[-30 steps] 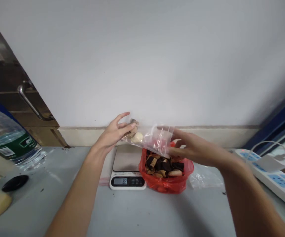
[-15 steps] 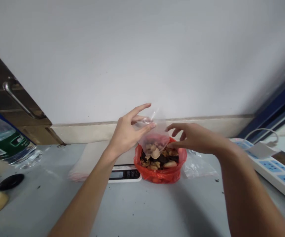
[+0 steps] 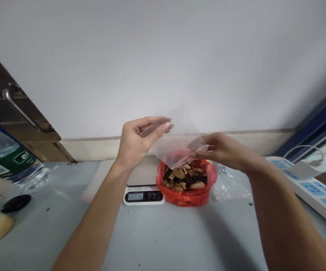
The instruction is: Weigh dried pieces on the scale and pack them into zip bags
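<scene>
Between my hands a clear plastic bag (image 3: 177,137) is held up and spread. My left hand (image 3: 140,141) pinches its left edge between thumb and fingers. At its lower right, my right hand (image 3: 222,150) grips a corner. Just below the clear bag stands an open red plastic bag (image 3: 184,197), filled with dried slices (image 3: 184,178) in tan and dark brown. Left of the red bag lies a white kitchen scale (image 3: 144,197), its display reading 15. My left forearm and the red bag cover parts of what lies behind them.
A stack of flat clear bags (image 3: 93,184) lies left of the scale, and more clear plastic (image 3: 230,184) right of the red bag. A power strip (image 3: 312,188) runs along the right. At left are a large water bottle (image 3: 10,158) and a black oval object (image 3: 16,203).
The clear bag has been raised and spread wider, and no slices show inside it now. My right hand has closed on its corner. The scale reading went from 16 to 15.
</scene>
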{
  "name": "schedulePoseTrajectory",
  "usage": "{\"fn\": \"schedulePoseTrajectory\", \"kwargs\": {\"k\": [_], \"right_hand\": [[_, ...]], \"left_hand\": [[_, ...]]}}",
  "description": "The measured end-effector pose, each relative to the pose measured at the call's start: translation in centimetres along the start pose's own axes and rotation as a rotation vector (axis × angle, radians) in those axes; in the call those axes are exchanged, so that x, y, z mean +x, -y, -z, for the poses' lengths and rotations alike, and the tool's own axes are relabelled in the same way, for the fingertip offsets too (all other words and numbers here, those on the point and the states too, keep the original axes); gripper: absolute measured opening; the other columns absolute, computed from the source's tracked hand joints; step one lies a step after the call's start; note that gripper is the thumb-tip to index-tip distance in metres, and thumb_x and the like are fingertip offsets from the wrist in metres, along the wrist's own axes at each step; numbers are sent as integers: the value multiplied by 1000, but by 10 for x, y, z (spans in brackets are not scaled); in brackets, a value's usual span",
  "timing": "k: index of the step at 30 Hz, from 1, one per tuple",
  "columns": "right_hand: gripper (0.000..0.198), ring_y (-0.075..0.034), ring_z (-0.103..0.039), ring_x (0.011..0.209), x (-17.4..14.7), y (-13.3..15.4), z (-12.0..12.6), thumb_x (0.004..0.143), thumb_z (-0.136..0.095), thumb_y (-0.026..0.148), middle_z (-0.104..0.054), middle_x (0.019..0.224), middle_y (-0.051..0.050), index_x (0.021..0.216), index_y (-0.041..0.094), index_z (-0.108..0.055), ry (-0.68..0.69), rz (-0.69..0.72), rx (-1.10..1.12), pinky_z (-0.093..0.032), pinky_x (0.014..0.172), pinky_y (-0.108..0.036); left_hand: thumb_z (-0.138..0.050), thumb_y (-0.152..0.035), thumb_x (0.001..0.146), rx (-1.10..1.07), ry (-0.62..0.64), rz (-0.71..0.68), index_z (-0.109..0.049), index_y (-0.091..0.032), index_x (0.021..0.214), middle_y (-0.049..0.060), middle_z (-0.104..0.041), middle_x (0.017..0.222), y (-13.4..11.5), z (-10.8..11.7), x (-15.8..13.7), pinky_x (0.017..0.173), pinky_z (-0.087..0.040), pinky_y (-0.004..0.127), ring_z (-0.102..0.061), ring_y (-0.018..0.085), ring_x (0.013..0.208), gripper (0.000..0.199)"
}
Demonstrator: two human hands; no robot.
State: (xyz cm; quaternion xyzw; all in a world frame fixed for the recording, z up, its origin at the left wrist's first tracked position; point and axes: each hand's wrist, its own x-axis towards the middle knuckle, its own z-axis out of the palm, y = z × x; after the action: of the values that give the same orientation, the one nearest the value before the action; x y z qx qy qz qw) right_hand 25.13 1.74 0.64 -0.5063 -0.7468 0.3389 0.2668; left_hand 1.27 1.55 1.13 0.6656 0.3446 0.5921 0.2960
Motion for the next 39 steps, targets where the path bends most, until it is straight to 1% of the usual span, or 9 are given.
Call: {"fn": "schedulePoseTrajectory", "kwargs": {"k": [9,12,15,17,20,24,30,35,39], "right_hand": [[51,-22,-73,66,8,20,-42,71,-84,68,-75,72,-3,83,23,-63,-292,111,318,-59,67,-35],[38,-20,-71,63,20,35,-78,83,-77,60,-75,74,-3,91,24,-69,-461,207,203,-60,67,-35],[25,-21,-73,75,35,56,-124,99,-62,43,-81,89,-7,104,24,-78,-515,393,-116,-58,73,-34],[29,-21,-74,83,44,73,-157,105,-53,31,-82,98,-9,111,24,-80,-406,544,-391,-52,69,-30],[28,-22,-76,92,52,98,-203,105,-55,16,-83,103,-10,115,21,-81,-52,632,-721,-44,60,-29],[28,-27,-76,99,50,113,-242,109,-57,29,-80,102,-13,109,17,-82,359,586,-847,-52,67,-33],[32,-30,-72,112,39,105,-254,108,-50,17,-74,119,-17,127,17,-77,429,495,-923,-61,80,-38],[35,-30,-69,113,30,100,-258,106,-49,9,-74,116,-19,129,12,-75,332,515,-929,-61,88,-41],[37,-29,-69,110,19,87,-266,103,-51,6,-74,113,-20,131,9,-73,269,568,-926,-60,88,-40]], "left_hand": [[-84,-40,79,418,110,255,-84,-20,76,8,-85,90,-1,89,8,88,-59,34,-78,26,94,20],[-81,-36,79,592,148,435,-84,-23,78,7,-85,90,4,125,4,87,-57,33,-78,26,94,14],[-74,-31,82,654,40,576,-80,-23,74,7,-84,85,12,154,-3,78,-55,30,-78,25,88,13],[-69,-27,84,632,-23,646,-75,-24,69,6,-81,76,18,170,-9,72,-54,28,-77,24,80,16],[-67,-23,82,632,-49,687,-69,-24,64,4,-75,64,25,190,-18,65,-51,27,-73,22,68,18],[-71,-25,79,660,-48,711,-67,-25,63,0,-67,55,30,212,-29,57,-41,25,-63,18,57,16],[-71,-33,81,522,222,791,-79,-22,80,4,-76,74,41,202,-34,65,-53,26,-73,20,72,13],[-67,-26,84,578,438,828,-76,-23,135,6,-80,108,73,168,-31,67,-54,23,-70,13,67,52],[-75,-32,83,758,554,875,-69,-23,146,11,-76,129,95,153,-28,68,-55,25,-75,19,80,64]]}}
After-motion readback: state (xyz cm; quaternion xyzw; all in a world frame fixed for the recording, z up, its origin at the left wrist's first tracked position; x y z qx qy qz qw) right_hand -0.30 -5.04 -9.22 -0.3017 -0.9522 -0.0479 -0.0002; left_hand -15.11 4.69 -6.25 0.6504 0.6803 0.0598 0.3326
